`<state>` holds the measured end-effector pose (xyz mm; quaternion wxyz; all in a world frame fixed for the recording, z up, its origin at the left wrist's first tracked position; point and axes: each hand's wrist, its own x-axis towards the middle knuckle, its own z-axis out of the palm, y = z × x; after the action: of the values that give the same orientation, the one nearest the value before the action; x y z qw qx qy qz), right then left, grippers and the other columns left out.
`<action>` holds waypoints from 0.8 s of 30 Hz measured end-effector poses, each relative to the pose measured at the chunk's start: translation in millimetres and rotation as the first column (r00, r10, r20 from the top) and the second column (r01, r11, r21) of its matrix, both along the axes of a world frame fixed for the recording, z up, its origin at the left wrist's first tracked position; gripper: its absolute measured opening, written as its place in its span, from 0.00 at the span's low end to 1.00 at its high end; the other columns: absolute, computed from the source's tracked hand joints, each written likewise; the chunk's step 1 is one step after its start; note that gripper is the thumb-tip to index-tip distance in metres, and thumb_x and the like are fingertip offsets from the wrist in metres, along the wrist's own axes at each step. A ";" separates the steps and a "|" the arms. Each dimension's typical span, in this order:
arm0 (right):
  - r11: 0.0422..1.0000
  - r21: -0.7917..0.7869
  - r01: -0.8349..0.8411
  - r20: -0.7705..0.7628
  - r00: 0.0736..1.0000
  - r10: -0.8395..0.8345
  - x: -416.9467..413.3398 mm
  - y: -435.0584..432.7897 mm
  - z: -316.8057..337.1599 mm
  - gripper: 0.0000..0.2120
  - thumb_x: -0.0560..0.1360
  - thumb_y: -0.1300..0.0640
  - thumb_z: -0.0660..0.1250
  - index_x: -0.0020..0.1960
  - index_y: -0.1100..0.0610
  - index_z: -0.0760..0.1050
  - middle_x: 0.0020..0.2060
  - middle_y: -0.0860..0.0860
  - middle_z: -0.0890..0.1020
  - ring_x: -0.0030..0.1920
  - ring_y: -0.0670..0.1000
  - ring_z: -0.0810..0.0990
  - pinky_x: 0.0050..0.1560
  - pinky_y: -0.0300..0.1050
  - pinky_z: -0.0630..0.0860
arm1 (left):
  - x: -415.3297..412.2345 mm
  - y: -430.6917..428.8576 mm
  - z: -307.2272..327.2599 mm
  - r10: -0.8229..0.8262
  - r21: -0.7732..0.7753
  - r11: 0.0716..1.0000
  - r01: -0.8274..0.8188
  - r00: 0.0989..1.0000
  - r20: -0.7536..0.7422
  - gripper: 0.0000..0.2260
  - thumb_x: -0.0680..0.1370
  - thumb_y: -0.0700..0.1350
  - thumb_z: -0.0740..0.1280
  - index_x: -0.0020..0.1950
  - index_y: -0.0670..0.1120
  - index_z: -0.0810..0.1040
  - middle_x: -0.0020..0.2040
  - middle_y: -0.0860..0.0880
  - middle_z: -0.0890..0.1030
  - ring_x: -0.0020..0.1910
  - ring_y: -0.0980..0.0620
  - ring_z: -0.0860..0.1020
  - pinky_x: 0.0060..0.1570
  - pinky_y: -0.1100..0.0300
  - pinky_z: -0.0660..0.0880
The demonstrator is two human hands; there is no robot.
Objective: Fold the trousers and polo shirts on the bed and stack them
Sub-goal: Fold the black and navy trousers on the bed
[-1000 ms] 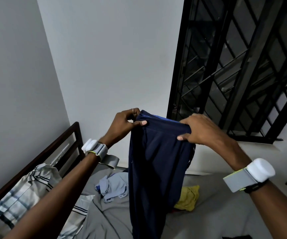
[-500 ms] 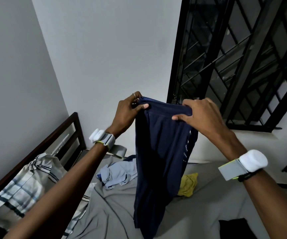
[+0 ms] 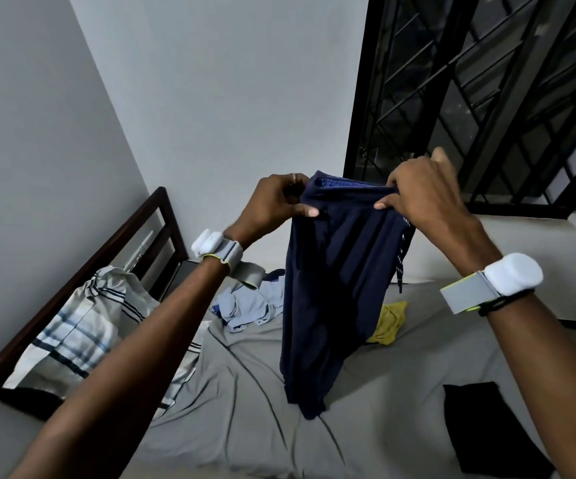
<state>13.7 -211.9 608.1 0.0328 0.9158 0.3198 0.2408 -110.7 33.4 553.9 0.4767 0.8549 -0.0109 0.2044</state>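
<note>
The left hand (image 3: 274,202) pinches the waistband of the navy trousers (image 3: 335,288) at its 9 o'clock end, thumb in front and fingers curled behind. The right hand (image 3: 421,191) grips the 3 o'clock end, its fingers curled over the top edge. Between the 2 hands the waistband is held up in the air. The legs hang down together over the bed (image 3: 400,392); whether the hems touch the grey sheet cannot be told.

On the sheet, a crumpled light blue garment (image 3: 245,305) lies at 9 o'clock of the hanging legs. A yellow garment (image 3: 390,321) sits at 3 o'clock, partly hidden behind them. A black cloth (image 3: 487,426) lies at 5 o'clock, and a striped cloth (image 3: 82,323) at 8 o'clock, against the bed frame (image 3: 134,229).

This looks like the start of folding the trousers: they are held up to line up the legs. The next move likely calls for lowering them flat onto bare sheet, keeping the waistband level so the legs stay matched, then folding hems towards the waist.
</note>
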 end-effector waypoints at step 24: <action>0.924 0.360 -0.131 -0.422 0.860 0.287 -19.2 2.7 -21.6 0.18 0.65 0.45 0.84 0.50 0.53 0.87 0.32 0.49 0.80 0.37 0.49 0.77 0.40 0.41 0.67 | 1.5 -11.5 -36.1 0.142 -0.243 0.963 -0.114 0.985 0.102 0.05 0.81 0.37 0.69 0.55 0.40 0.84 0.48 0.49 0.86 0.48 0.57 0.80 0.56 0.53 0.78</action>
<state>-5.4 -209.2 586.6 -0.2203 0.8988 0.3736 0.0639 -109.2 21.9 517.8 0.5592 0.7774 0.0404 0.2852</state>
